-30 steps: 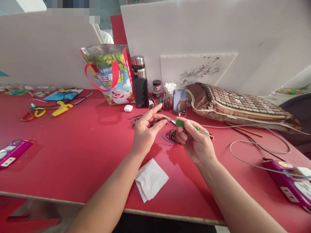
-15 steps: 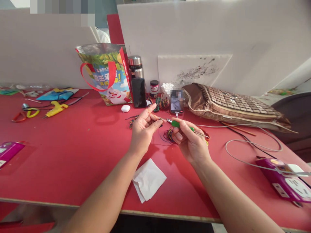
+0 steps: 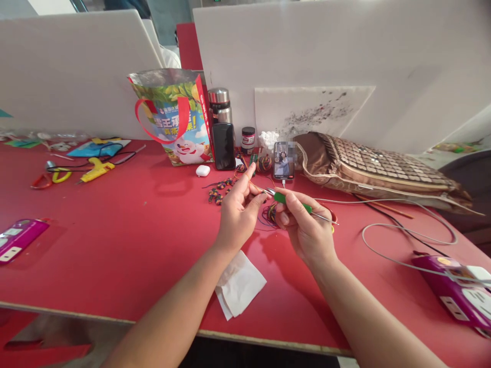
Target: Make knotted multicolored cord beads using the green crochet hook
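My left hand (image 3: 238, 212) is raised over the red table (image 3: 126, 230), thumb and fingers pinched on a thin coloured cord (image 3: 258, 187), index finger stretched upward. Close on its right, my right hand (image 3: 305, 227) is closed on a green-handled crochet hook (image 3: 295, 203) whose metal tip points at the left fingertips. Under both hands lies a tangle of coloured cords (image 3: 270, 213). Several small knotted coloured pieces (image 3: 218, 188) rest on the table just left of my left hand.
A folded white tissue (image 3: 238, 283) lies below my wrists. At the back stand a printed gift bag (image 3: 172, 120), a steel flask (image 3: 219, 105), a black phone (image 3: 224, 146), a lit phone (image 3: 284, 160) and a beige woven bag (image 3: 376, 166). Purple power strips sit at left (image 3: 17, 239) and right (image 3: 456, 291).
Both hands stay together at the same work, shifting only slightly; the hook tip remains at the left fingertips. The camera view swayed a little left, then back.
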Motion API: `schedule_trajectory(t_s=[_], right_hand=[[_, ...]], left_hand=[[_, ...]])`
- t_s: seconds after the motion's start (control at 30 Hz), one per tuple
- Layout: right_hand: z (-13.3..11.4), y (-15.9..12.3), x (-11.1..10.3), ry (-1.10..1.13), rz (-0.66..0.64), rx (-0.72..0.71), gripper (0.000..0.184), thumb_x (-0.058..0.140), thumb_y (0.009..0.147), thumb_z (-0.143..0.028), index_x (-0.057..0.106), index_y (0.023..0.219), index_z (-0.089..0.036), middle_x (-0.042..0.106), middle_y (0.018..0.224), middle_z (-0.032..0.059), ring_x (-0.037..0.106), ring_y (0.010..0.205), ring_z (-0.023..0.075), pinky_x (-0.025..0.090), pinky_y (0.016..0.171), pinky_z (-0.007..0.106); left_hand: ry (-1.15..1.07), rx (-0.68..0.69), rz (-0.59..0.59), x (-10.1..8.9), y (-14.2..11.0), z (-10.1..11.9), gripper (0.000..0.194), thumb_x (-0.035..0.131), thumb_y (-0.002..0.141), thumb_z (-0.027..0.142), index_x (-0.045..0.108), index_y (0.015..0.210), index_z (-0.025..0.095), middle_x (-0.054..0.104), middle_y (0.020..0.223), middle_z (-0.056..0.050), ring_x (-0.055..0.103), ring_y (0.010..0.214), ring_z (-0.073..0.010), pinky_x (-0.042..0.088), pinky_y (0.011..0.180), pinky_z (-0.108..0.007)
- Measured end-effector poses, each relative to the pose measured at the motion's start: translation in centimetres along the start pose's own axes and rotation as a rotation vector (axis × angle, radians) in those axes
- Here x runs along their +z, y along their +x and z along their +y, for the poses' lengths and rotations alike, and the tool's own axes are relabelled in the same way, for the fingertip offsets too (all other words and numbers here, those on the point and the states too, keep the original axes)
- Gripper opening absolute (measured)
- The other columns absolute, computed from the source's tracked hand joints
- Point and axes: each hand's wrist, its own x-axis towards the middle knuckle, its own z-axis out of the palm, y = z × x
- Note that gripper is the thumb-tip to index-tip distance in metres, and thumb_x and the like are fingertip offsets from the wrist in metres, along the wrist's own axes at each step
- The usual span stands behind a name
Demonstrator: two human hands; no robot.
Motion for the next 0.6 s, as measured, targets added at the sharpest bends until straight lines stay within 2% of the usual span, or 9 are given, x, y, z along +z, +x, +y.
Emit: schedule_trajectory(t_s=[0.17,0.33,0.43,0.6], right_hand=[[0.2,-0.3,0.1,-0.184,-0.012,-0.087,0.020,0.073,0.090,-0.037,0.080,0.101,-0.022,0.066,0.069,0.0003,0.054,0.053,0.0116,0.046,0.051,0.029],[0.5,-0.5,0.3,-0.391,-0.014,-0.167,0.021,0.069,0.092,-0.036,0.077,0.102,-0.020,0.065,0.069,0.0003,0.057,0.054,0.0126,0.048,0.053,0.029],[0.8,-0.5,0.3,-0.427,-0.016,-0.192,0.021,0.067,0.093,-0.034,0.076,0.104,-0.019,0.065,0.070,0.0005,0.058,0.056,0.0128,0.049,0.055,0.029],[0.7,-0.6,0.3,-0.362,-0.024,-0.183,0.020,0.065,0.095,-0.033,0.076,0.106,-0.019,0.064,0.070,0.0002,0.057,0.056,0.0125,0.049,0.055,0.029]], left_hand=[[0.140,0.060,0.029,0.1,-0.3,-0.7,0.057,0.065,0.090,0.016,0.058,0.146,0.025,0.063,0.080,0.001,0.056,0.072,-0.0121,0.050,0.074,-0.026],[0.224,0.097,-0.011,0.3,-0.5,-1.2,0.058,0.061,0.090,0.013,0.057,0.147,0.025,0.060,0.079,0.002,0.052,0.067,-0.0105,0.046,0.068,-0.024],[0.141,0.042,-0.027,0.5,-0.5,-1.1,0.059,0.061,0.090,0.015,0.056,0.148,0.024,0.058,0.079,0.002,0.053,0.068,-0.0102,0.046,0.067,-0.023],[-0.066,-0.140,-0.010,0.4,-0.1,-0.7,0.065,0.067,0.087,0.016,0.053,0.150,0.021,0.056,0.078,0.003,0.054,0.071,-0.0103,0.047,0.069,-0.022]])
